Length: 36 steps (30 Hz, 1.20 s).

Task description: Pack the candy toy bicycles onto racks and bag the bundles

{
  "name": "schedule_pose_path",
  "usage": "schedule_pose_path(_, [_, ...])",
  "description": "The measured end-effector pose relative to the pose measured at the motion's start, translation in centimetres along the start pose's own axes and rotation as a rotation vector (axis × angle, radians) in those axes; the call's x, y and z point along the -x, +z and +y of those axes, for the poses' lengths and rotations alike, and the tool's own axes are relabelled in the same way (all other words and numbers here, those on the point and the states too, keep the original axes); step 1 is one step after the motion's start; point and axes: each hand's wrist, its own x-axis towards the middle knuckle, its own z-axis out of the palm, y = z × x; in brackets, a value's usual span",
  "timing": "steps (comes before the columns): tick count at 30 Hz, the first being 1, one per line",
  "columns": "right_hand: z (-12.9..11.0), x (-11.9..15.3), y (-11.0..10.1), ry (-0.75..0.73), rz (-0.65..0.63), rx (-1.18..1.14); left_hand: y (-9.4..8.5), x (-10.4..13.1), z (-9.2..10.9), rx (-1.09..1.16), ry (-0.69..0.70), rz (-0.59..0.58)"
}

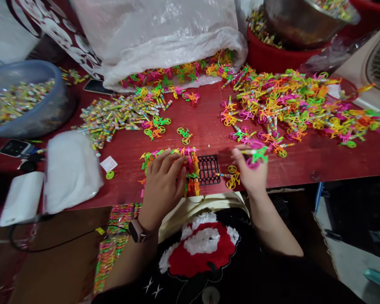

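My left hand (166, 181) lies over a block of bright toy bicycles (194, 175) packed side by side at the table's front edge; its fingers are bent over them, and what the fingertips grip is hidden. Just right of the block sits a black plastic grid (209, 169). My right hand (251, 169) holds a pink and green toy bicycle (257, 155) between thumb and fingers. Between the grid and my right hand lies a yellow toy bicycle (232, 177) with a small candy tube. A green and yellow toy bicycle (185, 136) rests above the block.
A heap of candy tubes (114, 116) lies back left, and a large pile of toy bicycles (288, 101) back right. Behind are a white sack (164, 38) and a red tub (259, 55). A blue basin (58, 101) and a white cloth-like bundle (71, 169) are at left.
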Motion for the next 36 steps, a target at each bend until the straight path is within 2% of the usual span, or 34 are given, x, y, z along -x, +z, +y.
schedule_pose_path(3, [-0.6,0.4,2.7,-0.078,-0.341,0.068,0.0,0.0,0.0,0.003,0.003,0.002])
schedule_pose_path(6, [-0.4,0.1,5.3,-0.194,-0.501,0.259,0.0,0.0,0.1,0.0,0.002,0.008])
schedule_pose_path(9, [0.2,-0.5,6.6,-0.276,-0.563,0.439,0.0,0.0,0.1,0.009,0.009,0.011])
schedule_pose_path(13, [0.6,-0.7,6.9,-0.334,-0.578,0.585,-0.1,-0.1,0.1,0.015,0.016,0.002])
schedule_pose_path(21, [0.1,-1.0,7.2,-0.368,-0.701,0.641,-0.3,-0.2,0.2,0.012,0.013,-0.003])
schedule_pose_path(24, [0.0,-1.1,7.3,-0.37,-0.695,0.65,-0.2,-0.1,0.1,0.013,0.027,0.013])
schedule_pose_path(27, [-0.5,-1.0,6.8,-0.353,-0.677,0.618,-0.2,0.0,0.0,0.023,0.024,0.026])
schedule_pose_path(29, [-1.0,-0.5,5.7,-0.325,-0.61,0.567,-0.2,0.1,0.0,0.031,0.02,0.028])
schedule_pose_path(32, [-1.5,1.2,3.1,-0.164,-0.473,0.563,-0.2,0.1,0.1,0.03,0.019,0.03])
schedule_pose_path(34, [-1.4,2.9,1.3,-0.027,-0.457,0.617,-0.2,0.2,0.1,0.026,0.015,0.033])
schedule_pose_path(36, [-1.0,4.3,-0.4,0.03,-0.449,0.649,-0.2,0.2,0.1,0.027,0.013,0.037])
